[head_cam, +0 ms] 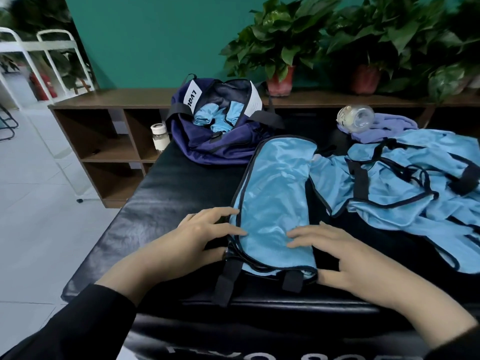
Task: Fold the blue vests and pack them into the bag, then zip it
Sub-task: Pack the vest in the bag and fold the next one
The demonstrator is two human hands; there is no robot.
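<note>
At about 7 o'clock the left hand [205, 236] lies flat, fingers spread and straight, its tips on the left trimmed edge of the folded blue vest [275, 203], which lies lengthwise along the middle of the black padded bench [161, 203]. At 5 o'clock the right hand [335, 255] is likewise flat and spread, holding nothing, its fingertips pressing the vest's near right side.

The step in hand looks like smoothing this vest into a narrow strip before folding it shorter. Done well, both palms would press outward so the slippery mesh sheds its air, the black piping edges would be lined up, and the two dangling black straps [228, 279] at the near end tucked in first.

Counts, left to right: one small white-capped jar [159, 136] at 10 o'clock; one navy bag [220, 141] at 11 o'clock, open, with about three rolled blue bundles inside; one vest under the hands; a heap of unfolded blue vests [405, 183] at 3 o'clock, number unclear; one clear bottle [357, 118] lying on a purple cloth [384, 123] at 1 o'clock; two potted plants [283, 48] plain on the shelf behind.
</note>
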